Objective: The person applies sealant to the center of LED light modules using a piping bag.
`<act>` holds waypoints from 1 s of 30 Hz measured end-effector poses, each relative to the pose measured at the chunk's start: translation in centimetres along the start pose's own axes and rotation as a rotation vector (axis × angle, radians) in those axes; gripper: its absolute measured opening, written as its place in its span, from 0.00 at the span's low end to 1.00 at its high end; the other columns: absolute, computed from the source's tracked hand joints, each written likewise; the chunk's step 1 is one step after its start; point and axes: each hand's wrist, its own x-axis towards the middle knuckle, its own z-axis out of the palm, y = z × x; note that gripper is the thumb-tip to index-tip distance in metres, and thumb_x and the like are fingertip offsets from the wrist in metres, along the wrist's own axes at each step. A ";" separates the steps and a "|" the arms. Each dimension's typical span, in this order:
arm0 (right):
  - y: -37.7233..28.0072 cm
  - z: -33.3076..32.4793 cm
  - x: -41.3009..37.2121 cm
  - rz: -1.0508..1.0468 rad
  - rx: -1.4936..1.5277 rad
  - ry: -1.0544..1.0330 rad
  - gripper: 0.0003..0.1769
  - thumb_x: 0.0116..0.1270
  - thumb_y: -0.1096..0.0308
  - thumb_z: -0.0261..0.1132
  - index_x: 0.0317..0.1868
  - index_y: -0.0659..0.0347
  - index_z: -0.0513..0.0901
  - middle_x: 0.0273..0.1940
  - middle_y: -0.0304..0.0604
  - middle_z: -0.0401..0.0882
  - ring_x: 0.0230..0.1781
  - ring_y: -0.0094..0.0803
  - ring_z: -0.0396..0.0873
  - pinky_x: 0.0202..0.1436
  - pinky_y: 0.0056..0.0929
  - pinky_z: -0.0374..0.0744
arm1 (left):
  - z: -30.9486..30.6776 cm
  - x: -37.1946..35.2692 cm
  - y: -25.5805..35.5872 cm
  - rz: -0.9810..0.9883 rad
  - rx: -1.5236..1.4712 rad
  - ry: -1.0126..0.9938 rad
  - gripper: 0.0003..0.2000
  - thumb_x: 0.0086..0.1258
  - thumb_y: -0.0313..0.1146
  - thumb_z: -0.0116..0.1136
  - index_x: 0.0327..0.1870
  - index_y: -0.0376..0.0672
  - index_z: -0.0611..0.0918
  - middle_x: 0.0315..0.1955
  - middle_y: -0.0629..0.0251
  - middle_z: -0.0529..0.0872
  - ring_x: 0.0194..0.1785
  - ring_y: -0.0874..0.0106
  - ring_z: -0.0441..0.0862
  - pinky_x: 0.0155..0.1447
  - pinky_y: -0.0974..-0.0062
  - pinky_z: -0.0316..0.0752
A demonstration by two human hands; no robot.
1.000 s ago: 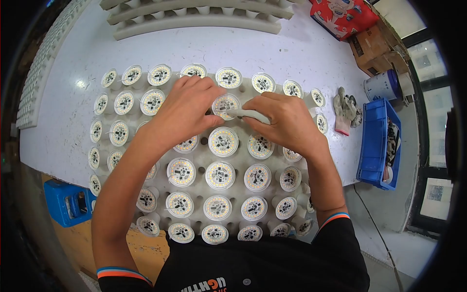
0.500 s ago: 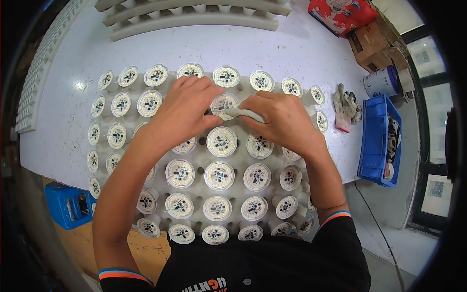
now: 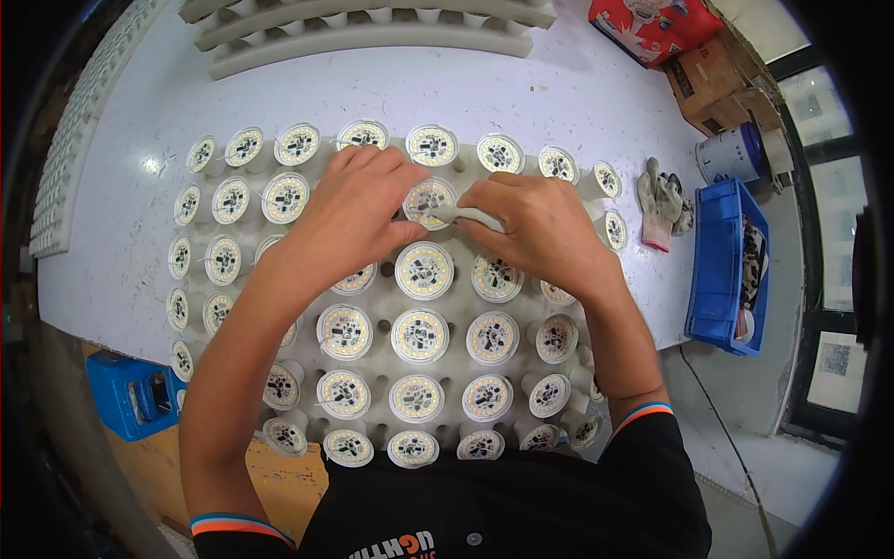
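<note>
A white foam tray [image 3: 377, 272] on the table holds several round LED bulb bases with circuit boards facing up. My left hand [image 3: 354, 210] rests on the tray and steadies one bulb base [image 3: 428, 197] in the second row. My right hand [image 3: 535, 228] grips a slim grey tool [image 3: 466, 216] whose tip touches that base's board. Both hands meet over this one base. The bases under my palms are hidden.
Stacked empty foam trays [image 3: 372, 28] lie at the table's far edge, more at the left [image 3: 79, 130]. Grey gloves [image 3: 659, 203], a blue bin [image 3: 724, 270], a metal can [image 3: 736, 156], cardboard boxes and a red bag [image 3: 652, 28] sit right. A blue box [image 3: 130, 391] stands below left.
The view has shifted very slightly. Both hands stay on the same bulb base, with the tool tip still on its board.
</note>
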 end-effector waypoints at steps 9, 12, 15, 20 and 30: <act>-0.1 -0.1 0.1 0.008 0.027 0.002 0.09 0.60 0.62 0.69 0.36 0.58 0.82 0.32 0.44 0.83 0.33 0.48 0.84 0.36 0.46 0.79 | 0.0 0.1 0.0 0.009 0.009 0.000 0.28 0.54 0.34 0.73 0.58 0.41 0.79 0.49 0.58 0.81 0.58 0.57 0.75 0.67 0.59 0.64; -0.2 -0.1 0.1 0.019 0.024 -0.009 0.09 0.60 0.62 0.68 0.35 0.58 0.82 0.31 0.44 0.83 0.33 0.48 0.84 0.36 0.47 0.79 | 0.1 0.0 -0.1 0.012 0.007 0.007 0.28 0.54 0.34 0.73 0.58 0.41 0.79 0.49 0.58 0.81 0.58 0.57 0.75 0.67 0.59 0.64; -0.2 -0.2 0.2 0.026 0.030 -0.017 0.09 0.60 0.62 0.68 0.35 0.59 0.83 0.33 0.45 0.84 0.34 0.49 0.84 0.37 0.47 0.80 | 0.2 0.0 0.0 0.009 0.008 0.013 0.27 0.54 0.34 0.73 0.58 0.41 0.79 0.49 0.58 0.81 0.58 0.57 0.75 0.67 0.59 0.65; -0.3 -1.2 0.4 0.102 0.316 0.108 0.10 0.63 0.64 0.69 0.40 0.61 0.87 0.33 0.43 0.87 0.32 0.36 0.85 0.37 0.36 0.80 | 0.3 -0.2 0.1 0.016 0.041 0.021 0.26 0.56 0.34 0.73 0.58 0.43 0.79 0.50 0.59 0.81 0.58 0.57 0.75 0.67 0.60 0.65; -4.1 -8.1 -1.3 0.067 0.503 0.531 0.11 0.61 0.70 0.74 0.44 0.66 0.89 0.36 0.38 0.89 0.34 0.17 0.82 0.39 0.18 0.78 | -0.9 -2.8 1.4 0.092 -0.015 0.001 0.12 0.61 0.29 0.69 0.45 0.47 0.84 0.55 0.62 0.80 0.62 0.59 0.74 0.68 0.59 0.65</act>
